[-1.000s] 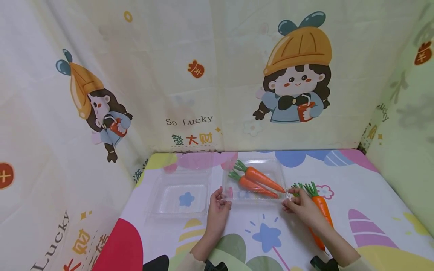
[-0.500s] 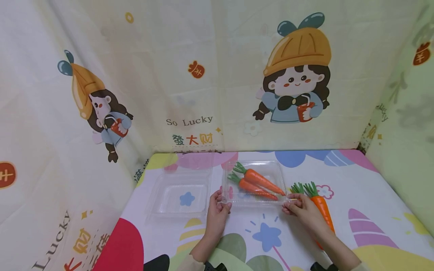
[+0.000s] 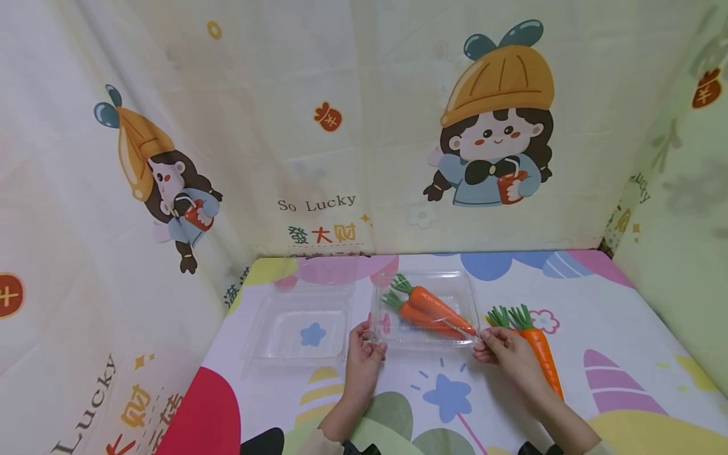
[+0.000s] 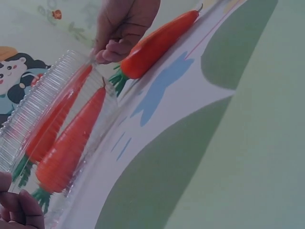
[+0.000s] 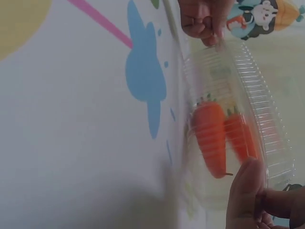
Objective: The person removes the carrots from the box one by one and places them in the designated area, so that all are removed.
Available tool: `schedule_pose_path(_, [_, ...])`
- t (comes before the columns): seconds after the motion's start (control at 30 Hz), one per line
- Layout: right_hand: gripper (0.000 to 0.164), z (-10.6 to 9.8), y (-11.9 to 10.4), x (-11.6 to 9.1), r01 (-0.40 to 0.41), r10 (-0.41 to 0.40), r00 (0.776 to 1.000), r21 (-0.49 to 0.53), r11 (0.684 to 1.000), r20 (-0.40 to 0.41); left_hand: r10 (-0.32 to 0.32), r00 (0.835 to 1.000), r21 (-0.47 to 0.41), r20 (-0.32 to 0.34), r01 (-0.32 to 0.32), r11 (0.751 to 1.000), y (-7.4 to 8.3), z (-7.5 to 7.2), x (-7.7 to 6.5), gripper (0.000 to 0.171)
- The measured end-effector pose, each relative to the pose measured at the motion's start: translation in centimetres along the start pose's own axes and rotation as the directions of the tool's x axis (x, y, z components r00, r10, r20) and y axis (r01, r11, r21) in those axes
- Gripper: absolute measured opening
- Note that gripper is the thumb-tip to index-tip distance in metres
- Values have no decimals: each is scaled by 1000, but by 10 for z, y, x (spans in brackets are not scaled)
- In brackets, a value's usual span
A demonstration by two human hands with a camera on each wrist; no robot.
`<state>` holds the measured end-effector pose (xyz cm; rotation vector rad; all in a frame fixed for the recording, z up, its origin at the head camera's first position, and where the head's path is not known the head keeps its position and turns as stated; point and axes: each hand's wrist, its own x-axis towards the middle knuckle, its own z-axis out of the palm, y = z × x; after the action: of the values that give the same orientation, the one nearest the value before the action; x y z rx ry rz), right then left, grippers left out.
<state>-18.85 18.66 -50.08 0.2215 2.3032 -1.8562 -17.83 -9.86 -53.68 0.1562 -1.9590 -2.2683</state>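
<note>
A clear plastic clamshell box [image 3: 409, 341] holds two carrots with green tops, the upper carrot [image 3: 435, 305] lying beside the lower carrot [image 3: 414, 314]. My left hand [image 3: 364, 363] pinches its near left corner. At the near right corner, my right hand [image 3: 512, 360] grips the edge between thumb and fingers. Both wrist views show the carrots [image 4: 71, 143] through the ribbed clear plastic, and the lid seems to lie over them. Behind my right hand and forearm, a loose carrot [image 3: 543, 354] is partly hidden; a second green top [image 3: 500, 316] shows beside it.
To the left, a second clear plastic box [image 3: 296, 359] stands with its lid [image 3: 321, 272] raised at the back. A patterned cloth [image 3: 569, 322] covers the table. Printed curtains [image 3: 392, 158] enclose the back and both sides.
The near edge of the box with the carrots has shifted slightly toward me. My right hand has moved a little nearer too, still at its corner. My left hand stays almost in place.
</note>
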Motion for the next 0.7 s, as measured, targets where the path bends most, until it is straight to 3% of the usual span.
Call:
schedule_pose_path(0.17, [37,1,-1,2,-8,9,1000,-55,998,16,-22,999,-41,-25,21,999,2,3,-2,55])
schedule_pose_path(0.43, [40,0,-3,3,-74,74,995,-12,997,74,-56,996,-89,-73,50,995,5,9,-6,49])
schedule_pose_path(0.7, [43,0,-3,4,-110,111,989,-11,994,94,-45,982,-73,-185,32,997,3,20,-11,37])
